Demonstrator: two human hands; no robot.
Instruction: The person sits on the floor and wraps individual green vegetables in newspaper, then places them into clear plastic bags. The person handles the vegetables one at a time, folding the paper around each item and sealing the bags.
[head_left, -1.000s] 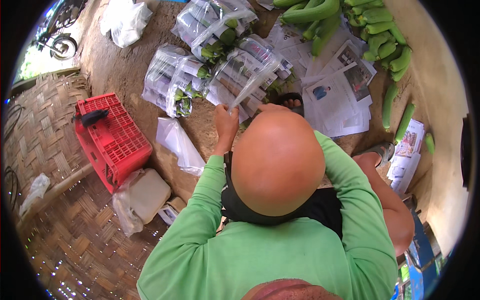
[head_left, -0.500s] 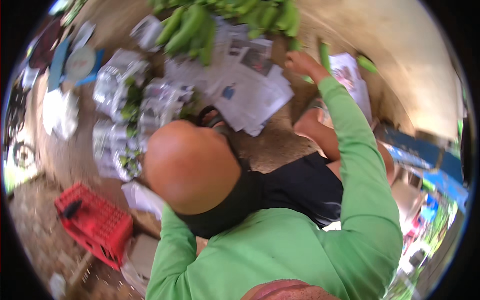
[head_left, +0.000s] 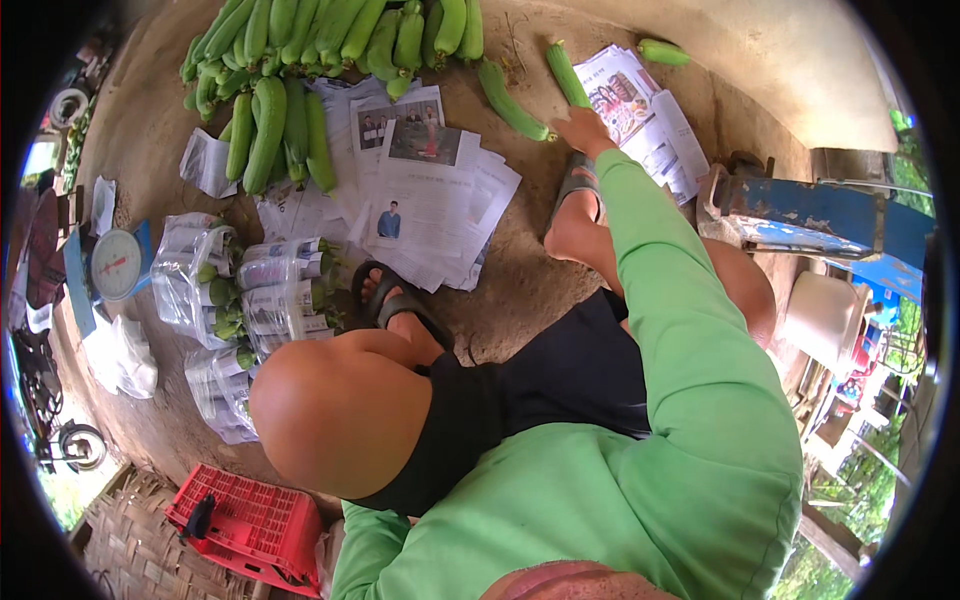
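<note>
My right hand (head_left: 585, 131) reaches out over the floor, its fingers curled at the near end of a long green sponge gourd (head_left: 566, 74). That end is hidden under the hand. Another sponge gourd (head_left: 510, 101) lies just left, its tip close to my fingers. At the far left is a big heap of sponge gourds (head_left: 330, 32), partly resting on spread printed paper sheets (head_left: 425, 215). Right of my hand lies a second stack of printed sheets (head_left: 655, 125), with a single gourd (head_left: 663, 52) beyond it. My left sleeve (head_left: 372, 548) goes under my knee, which hides that hand.
Paper-wrapped gourds in clear plastic bags (head_left: 280, 290) stand in rows at the left. Beyond them are a round dial scale (head_left: 117, 264) and a white plastic bag (head_left: 125, 355). A red crate (head_left: 250, 525) sits lower left; a blue metal frame (head_left: 825, 215) is at the right.
The view has swung and sharpened, so the floor things sit elsewhere in the picture. Relative to them, my right hand has moved right, from beside the gourd onto its near end.
</note>
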